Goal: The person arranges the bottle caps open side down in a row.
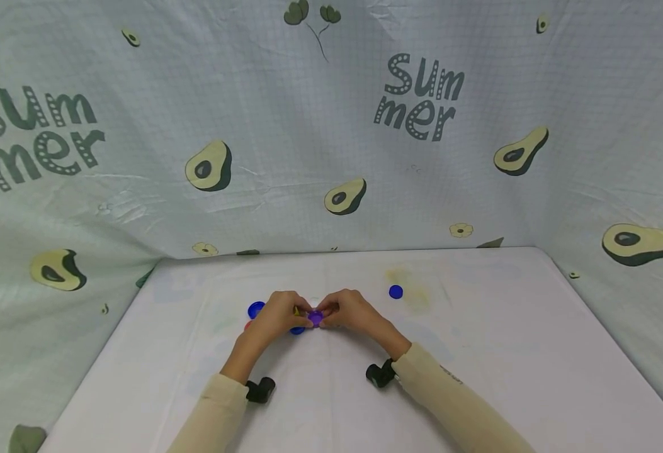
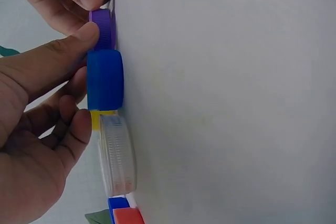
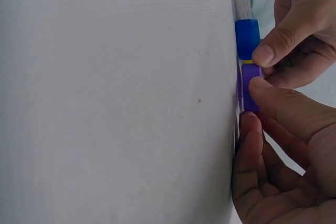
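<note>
Near the middle of the table, my left hand (image 1: 274,316) and right hand (image 1: 352,311) meet at a purple ribbed bottle cap (image 1: 315,318). Each hand pinches it from its own side with thumb and fingers, the cap low at the table surface. Beside the left fingers sits a blue cap (image 2: 105,80), with a bit of a yellow cap (image 2: 96,120) showing behind it. Past these, in the left wrist view, come a clear ribbed cap (image 2: 117,153) and a red cap (image 2: 127,216). My left hand partly hides this group in the head view.
A blue cap (image 1: 255,309) lies left of the left hand. Another blue cap (image 1: 396,291) lies alone, beyond and to the right of the right hand. The white-covered table (image 1: 507,352) meets a patterned cloth backdrop (image 1: 286,207) at its far edge.
</note>
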A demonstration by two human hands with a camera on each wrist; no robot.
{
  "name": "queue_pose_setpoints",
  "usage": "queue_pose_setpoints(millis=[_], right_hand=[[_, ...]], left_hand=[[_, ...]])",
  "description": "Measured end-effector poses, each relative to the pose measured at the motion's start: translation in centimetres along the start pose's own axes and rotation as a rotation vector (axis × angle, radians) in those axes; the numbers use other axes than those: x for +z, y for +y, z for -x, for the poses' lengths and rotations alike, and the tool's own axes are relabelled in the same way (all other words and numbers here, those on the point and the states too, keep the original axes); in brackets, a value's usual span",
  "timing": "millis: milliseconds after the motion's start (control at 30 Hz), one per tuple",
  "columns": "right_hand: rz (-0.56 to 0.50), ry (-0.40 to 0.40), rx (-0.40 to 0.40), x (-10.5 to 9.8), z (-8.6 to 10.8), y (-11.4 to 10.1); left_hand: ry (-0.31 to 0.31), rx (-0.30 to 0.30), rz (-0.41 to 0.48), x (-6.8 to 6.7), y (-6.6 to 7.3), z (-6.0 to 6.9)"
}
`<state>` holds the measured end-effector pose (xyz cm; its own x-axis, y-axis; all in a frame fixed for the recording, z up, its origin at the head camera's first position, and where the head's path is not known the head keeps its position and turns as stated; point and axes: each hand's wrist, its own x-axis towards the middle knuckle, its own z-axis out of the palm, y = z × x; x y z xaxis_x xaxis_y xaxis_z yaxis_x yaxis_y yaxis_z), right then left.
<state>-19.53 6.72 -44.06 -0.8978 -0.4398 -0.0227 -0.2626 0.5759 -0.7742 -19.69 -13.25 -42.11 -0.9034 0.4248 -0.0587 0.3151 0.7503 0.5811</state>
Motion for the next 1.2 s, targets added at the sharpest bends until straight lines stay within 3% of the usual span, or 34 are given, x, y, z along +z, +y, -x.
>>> queue_pose_setpoints(millis=[267, 567, 767, 933, 1033, 1200], right_hand=[[0.015, 0.002, 0.005, 0.1, -0.2, 0.0], [0.019, -0.012, -0.002, -0.1, -0.1, 0.2], [0.023, -0.009, -0.024, -0.9, 1.3, 0.6], [0.043, 0.034, -0.014, -2.4, 2.9, 1.4], [0.043, 0.067, -0.006, -3.5, 3.9, 2.2], [0.078, 0.139, -0.006, -5.5, 5.6, 3.4]], left_hand=[[-0.025, 0.025, -0.037, -0.2, 0.5, -0.1], [-0.038, -0.015, -0.025, -0.2, 0.9, 0.2], [-0.005, -0.026, -0.041, -0.2, 0.7, 1.0], [0.033, -0.048, 0.006, -0.2, 1.0, 1.8], [0.056, -0.003, 0.035, 0.1, 1.7, 2.0], [0.046, 0.151, 0.031, 1.4, 3.7, 1.4]])
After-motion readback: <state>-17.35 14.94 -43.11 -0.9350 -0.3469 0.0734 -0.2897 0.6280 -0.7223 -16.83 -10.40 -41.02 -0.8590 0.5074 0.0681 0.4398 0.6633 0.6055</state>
